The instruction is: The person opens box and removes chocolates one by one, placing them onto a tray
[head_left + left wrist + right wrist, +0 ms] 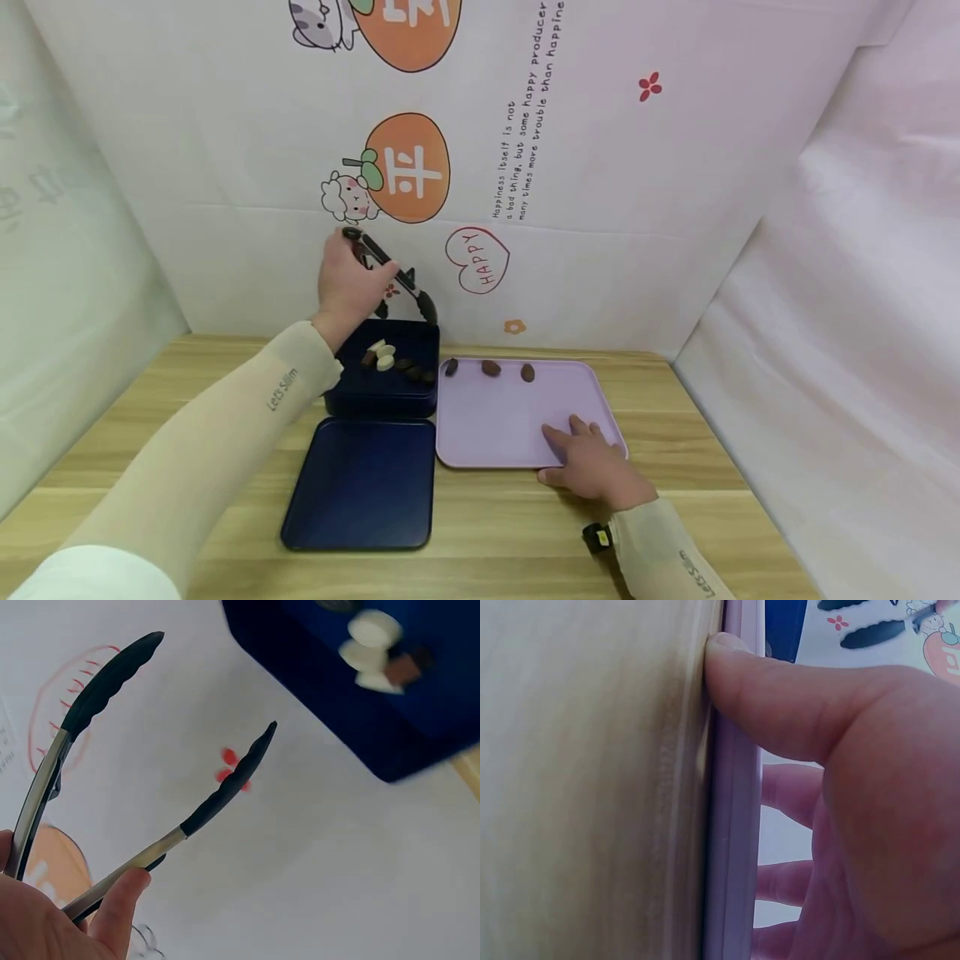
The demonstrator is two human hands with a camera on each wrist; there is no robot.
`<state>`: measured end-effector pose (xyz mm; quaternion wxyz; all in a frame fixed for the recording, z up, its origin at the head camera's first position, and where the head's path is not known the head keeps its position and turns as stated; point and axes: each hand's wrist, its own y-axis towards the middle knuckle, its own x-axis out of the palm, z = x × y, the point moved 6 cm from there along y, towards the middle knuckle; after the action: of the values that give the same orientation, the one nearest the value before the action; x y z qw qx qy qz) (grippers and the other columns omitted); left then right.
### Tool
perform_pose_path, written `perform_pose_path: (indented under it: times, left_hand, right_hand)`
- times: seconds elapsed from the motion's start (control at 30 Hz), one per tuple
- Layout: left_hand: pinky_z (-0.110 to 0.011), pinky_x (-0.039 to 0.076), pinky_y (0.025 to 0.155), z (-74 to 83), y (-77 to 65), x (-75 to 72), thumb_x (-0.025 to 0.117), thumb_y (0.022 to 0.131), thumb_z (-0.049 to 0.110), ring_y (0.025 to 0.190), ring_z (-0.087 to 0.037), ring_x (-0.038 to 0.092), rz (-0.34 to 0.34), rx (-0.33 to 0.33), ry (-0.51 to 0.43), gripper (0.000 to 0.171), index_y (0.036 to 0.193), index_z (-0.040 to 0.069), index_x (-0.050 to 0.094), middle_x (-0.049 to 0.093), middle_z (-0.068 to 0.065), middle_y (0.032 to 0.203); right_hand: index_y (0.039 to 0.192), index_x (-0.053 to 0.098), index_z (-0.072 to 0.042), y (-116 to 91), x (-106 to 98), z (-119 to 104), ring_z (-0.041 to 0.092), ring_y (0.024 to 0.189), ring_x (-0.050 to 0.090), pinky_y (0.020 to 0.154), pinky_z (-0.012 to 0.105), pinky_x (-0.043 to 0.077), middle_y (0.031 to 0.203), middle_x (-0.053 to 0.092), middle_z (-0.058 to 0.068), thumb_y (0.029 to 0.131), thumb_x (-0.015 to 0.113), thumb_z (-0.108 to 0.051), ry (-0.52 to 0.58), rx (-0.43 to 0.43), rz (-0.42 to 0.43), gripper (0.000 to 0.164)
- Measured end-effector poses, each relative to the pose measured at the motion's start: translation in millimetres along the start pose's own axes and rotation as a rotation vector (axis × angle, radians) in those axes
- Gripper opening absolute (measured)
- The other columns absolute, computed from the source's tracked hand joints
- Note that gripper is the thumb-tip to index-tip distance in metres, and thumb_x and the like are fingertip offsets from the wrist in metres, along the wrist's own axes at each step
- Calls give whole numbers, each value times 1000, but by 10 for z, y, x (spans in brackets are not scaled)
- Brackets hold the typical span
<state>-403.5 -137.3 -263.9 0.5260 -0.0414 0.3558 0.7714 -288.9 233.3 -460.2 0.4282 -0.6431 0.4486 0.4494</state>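
Observation:
My left hand [351,283] grips a pair of black-tipped metal tongs [411,283] above the back of a dark blue box [381,406]. In the left wrist view the tong arms [225,799] stand spread, with nothing between their tips. Inside the box lie several whitish oval pieces [386,362], a brown piece [368,358] and several dark brown nut-like pieces [414,372]. My right hand [596,467] rests at the front right of a lilac tray [495,425], fingers spread over it and thumb [772,697] along its front edge. Three brown nut-like pieces [491,367] lie along the tray's back side.
A dark blue flat lid or tray [363,483] lies in front of the box on the wooden table [495,533]. A white printed cloth [585,283] hangs right behind the box and tray. White cloth [840,350] also hangs at the sides. A black band [597,537] is at my right wrist.

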Motion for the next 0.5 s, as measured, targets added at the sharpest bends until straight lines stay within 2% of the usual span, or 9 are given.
perform_pose_path:
  times: [0.23,0.5]
  left_hand:
    - [-43,43,79,-285,5,-112,73,90,36,96,-31,46,-27,-85,80,60,130,3,42,42,-15,117]
    - [-47,44,84,-506,-51,-138,72,90,34,98,-33,46,-60,-122,110,59,128,1,41,42,-18,119]
  right_hand:
    - [149,49,-18,-5,-25,3,62,135,23,93,82,21,154,28,30,86,72,-55,-16,-3,13,77]
    - [149,49,-18,-28,-52,-36,62,134,24,92,82,22,154,29,31,86,72,-55,-17,-9,11,76]
